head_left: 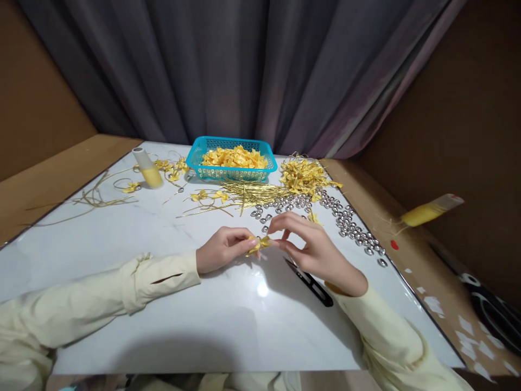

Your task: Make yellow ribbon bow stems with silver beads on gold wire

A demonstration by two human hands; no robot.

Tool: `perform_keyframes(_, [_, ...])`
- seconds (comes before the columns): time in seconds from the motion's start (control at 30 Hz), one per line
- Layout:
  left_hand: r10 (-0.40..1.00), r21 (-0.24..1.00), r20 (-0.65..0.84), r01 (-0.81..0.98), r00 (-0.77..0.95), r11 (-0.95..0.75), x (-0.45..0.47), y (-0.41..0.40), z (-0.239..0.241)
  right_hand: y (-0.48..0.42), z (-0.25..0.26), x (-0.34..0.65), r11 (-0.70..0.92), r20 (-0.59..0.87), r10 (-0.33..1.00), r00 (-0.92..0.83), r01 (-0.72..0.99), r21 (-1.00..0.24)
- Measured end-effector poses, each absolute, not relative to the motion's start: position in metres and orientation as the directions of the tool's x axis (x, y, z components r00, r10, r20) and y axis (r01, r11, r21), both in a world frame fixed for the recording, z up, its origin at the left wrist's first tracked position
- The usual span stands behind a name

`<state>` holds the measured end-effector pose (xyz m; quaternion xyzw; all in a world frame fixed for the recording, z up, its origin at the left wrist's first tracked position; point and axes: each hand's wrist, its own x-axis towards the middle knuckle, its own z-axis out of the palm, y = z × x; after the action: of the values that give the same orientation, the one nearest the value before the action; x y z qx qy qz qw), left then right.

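Over the middle of the white table, my left hand (226, 248) pinches a small yellow ribbon bow (260, 245) between thumb and fingers. My right hand (303, 241) meets the bow's right end, its thumb and index fingertip closed in on it; the exact contact is too small to make out. Below the right hand lies a black cutting tool (310, 283), its pointed tip partly under the fingers. Just beyond both hands are scattered silver beads (285, 203) and a bundle of gold wire ties (254, 194).
A blue basket (232, 175) of yellow bows stands at the back, with a heap of yellow bows (303, 175) to its right. A bottle with yellow contents (148, 169) stands left. Large scissors (488, 304), paper scraps (433, 305) and another yellow-filled tube (431, 210) are at right.
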<state>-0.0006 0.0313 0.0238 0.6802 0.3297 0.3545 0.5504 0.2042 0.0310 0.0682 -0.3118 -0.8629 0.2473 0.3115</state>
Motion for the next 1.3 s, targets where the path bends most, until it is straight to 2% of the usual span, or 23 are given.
perform_keyframes(0.23, [0.828, 0.968, 0.150, 0.090, 0.541, -0.234, -0.001, 0.030, 0.023, 0.029, 0.058, 0.197, 0.746, 0.425, 0.632, -0.648, 0.360, -0.560])
perform_keyframes(0.53, [0.828, 0.946, 0.191, 0.125, 0.527, -0.298, -0.001, 0.030, 0.021, 0.029, 0.067, 0.199, 0.666, 0.365, 0.700, -0.614, 0.374, -0.646])
perform_keyframes(0.7, [0.821, 0.919, 0.231, 0.159, 0.521, -0.360, -0.002, 0.029, 0.020, 0.030, 0.062, 0.198, 0.672, 0.420, 0.710, -0.565, 0.367, -0.643])
perform_keyframes(0.9, [0.833, 0.929, 0.212, 0.159, 0.512, -0.334, -0.002, 0.030, 0.020, 0.029, 0.055, 0.195, 0.753, 0.479, 0.634, -0.607, 0.343, -0.561])
perform_keyframes(1.17, [0.864, 0.962, 0.161, 0.119, 0.477, -0.245, 0.000, 0.029, 0.025, 0.027, 0.041, 0.194, 0.833, 0.546, 0.552, -0.630, 0.439, -0.335])
perform_keyframes(1.3, [0.873, 0.967, 0.146, 0.121, 0.465, -0.226, 0.001, 0.029, 0.026, 0.027, 0.040, 0.193, 0.844, 0.578, 0.531, -0.619, 0.448, -0.295])
